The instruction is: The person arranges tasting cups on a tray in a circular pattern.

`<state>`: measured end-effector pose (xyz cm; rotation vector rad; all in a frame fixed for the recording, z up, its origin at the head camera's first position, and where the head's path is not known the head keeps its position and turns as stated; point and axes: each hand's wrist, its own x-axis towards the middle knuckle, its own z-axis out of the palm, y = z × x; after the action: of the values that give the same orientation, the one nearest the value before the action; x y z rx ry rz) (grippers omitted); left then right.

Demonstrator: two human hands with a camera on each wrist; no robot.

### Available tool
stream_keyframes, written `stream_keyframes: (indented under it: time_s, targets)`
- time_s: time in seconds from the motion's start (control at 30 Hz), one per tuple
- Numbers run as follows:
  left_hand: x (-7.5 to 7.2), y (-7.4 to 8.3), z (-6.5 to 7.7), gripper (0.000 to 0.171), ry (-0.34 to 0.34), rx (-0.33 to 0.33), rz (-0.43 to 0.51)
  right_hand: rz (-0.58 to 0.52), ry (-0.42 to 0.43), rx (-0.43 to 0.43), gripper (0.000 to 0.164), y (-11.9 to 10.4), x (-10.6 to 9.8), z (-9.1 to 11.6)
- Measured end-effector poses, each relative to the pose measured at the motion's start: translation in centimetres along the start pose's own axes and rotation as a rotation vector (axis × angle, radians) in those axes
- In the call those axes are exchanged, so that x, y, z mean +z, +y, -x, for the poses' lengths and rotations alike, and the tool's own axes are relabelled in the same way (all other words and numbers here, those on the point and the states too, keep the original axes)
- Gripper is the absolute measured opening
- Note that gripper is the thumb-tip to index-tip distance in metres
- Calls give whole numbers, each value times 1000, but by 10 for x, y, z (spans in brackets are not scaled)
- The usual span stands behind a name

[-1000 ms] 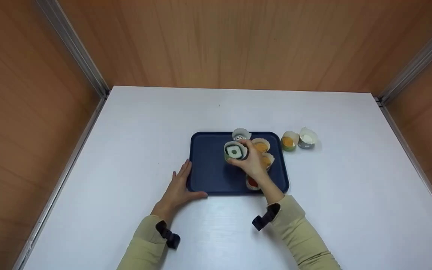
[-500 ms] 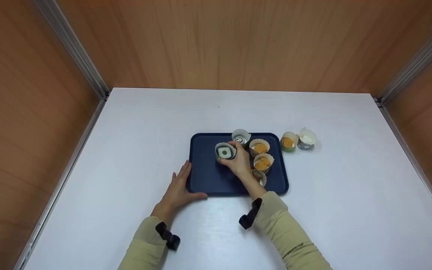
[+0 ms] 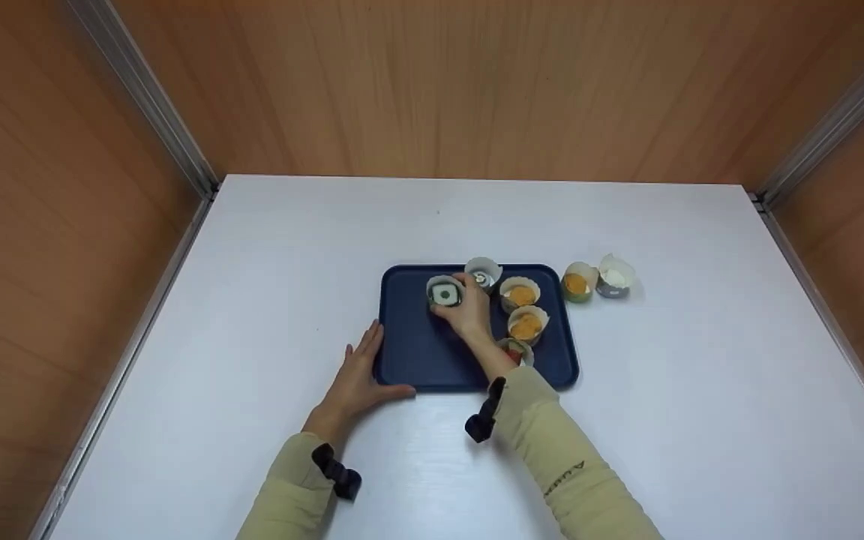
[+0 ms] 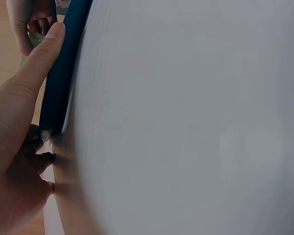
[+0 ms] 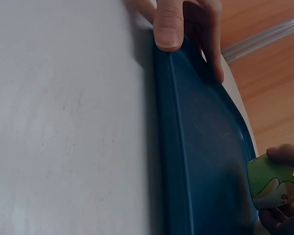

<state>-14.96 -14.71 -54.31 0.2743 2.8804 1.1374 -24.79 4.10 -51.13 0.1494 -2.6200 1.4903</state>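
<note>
In the head view my right hand (image 3: 471, 311) grips a paper cupcake cup (image 3: 445, 292) by its side, over the left part of the dark blue tray (image 3: 409, 345). Inside that cup lies a pale square piece with a dark border and a dark centre. The right wrist view shows the cup's green outside (image 5: 272, 181) with a cartoon animal, thumb and fingers about it. My left hand (image 3: 355, 382) rests at the tray's front left corner, fingers straight along the left side and thumb on the front edge. Whether the gripped cup touches the tray I cannot tell.
More paper cups stand on the tray's right half: a pale one (image 3: 483, 273) at the back, two with orange contents (image 3: 520, 294) (image 3: 527, 325), and one partly behind my right wrist (image 3: 516, 350). Two further cups (image 3: 579, 283) (image 3: 615, 277) stand right of the tray. Wooden panels (image 3: 432, 90) enclose the white table (image 3: 312, 247).
My right hand has carried the gripped cup leftward over the tray and then slightly toward the back. The left hand has stayed at the tray's corner.
</note>
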Motion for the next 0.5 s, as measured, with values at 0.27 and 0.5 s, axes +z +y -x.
stream_keyframes:
  time_s: [0.27, 0.5]
  targets:
    - [1, -1, -1, 118, 2, 5, -1, 27, -9, 11, 55, -1, 3, -3]
    - [0, -1, 1, 117, 3, 10, 5, 44, -4, -8, 57, 2, 5, -5]
